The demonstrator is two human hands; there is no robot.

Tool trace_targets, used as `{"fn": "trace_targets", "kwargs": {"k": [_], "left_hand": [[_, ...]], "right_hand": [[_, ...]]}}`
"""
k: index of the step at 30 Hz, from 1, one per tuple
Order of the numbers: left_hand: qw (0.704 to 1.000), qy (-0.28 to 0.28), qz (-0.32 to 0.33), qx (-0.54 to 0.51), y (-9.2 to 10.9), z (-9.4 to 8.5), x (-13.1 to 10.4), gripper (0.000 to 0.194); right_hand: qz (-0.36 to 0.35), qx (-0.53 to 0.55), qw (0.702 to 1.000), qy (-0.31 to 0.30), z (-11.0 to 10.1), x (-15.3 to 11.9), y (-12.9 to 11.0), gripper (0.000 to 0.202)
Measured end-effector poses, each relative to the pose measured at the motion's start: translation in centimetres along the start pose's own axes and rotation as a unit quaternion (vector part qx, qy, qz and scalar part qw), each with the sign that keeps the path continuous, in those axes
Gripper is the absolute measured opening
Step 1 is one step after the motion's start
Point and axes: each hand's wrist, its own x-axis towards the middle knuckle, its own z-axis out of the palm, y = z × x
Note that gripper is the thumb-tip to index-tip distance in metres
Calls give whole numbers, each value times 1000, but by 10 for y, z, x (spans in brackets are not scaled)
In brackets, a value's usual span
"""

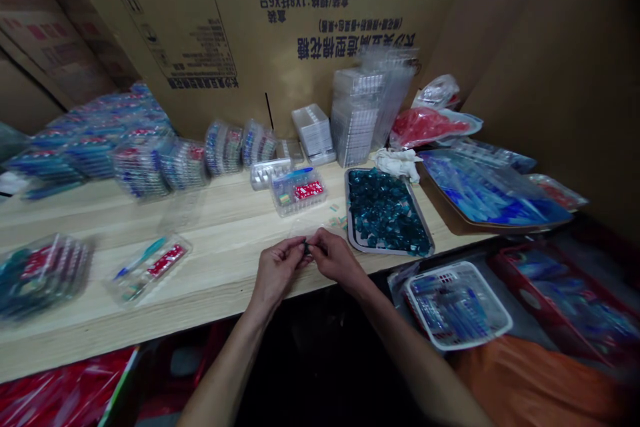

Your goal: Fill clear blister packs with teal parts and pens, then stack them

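Note:
My left hand and my right hand meet near the table's front edge. Both are closed, fingertips pinched together on one small dark green piece, mostly hidden by the fingers. It resembles the dark teal pieces heaped in a grey tray just to the right. Small pale striped pieces lie loose beyond my right hand. Behind the hands sits a clear plastic tray holding a red patterned packet, a blue pen-like item and a small striped piece.
Another filled clear tray lies left, near a blurred stack. Stacked filled trays line the back left; empty clear trays stand behind. At right are a cardboard box of blue packets, a white basket and a red crate.

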Motion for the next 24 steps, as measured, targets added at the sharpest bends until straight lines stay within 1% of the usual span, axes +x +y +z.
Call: {"fn": "trace_targets", "kwargs": {"k": [2, 5, 7, 11, 13, 15, 20, 24], "left_hand": [[1000, -8, 5, 18, 0, -1, -1, 44], [998, -14, 29, 58, -3, -2, 0, 30], [996, -18, 38, 75, -5, -3, 0, 24], [999, -21, 19, 46, -6, -4, -1, 30], [999, -25, 6, 23, -6, -6, -2, 35], [1000, -28, -9, 2, -5, -10, -4, 38], [995, -34, -67, -67, -7, -24, -10, 31], [987, -24, -114, -111, -7, -29, -13, 31]], "right_hand": [[7, 14, 1000, -6, 1, 0, 1, 7], [23, 36, 999, -19, 5, 0, 3, 8], [40, 48, 998, -15, 8, -1, 5, 8], [83, 83, 993, 5, 13, 0, 7, 5], [90, 92, 992, 8, 14, -1, 7, 5], [87, 84, 993, 9, 13, -3, 5, 6], [72, 41, 996, -14, 12, -12, -3, 12], [9, -46, 999, -2, 13, -17, -12, 15]]}}
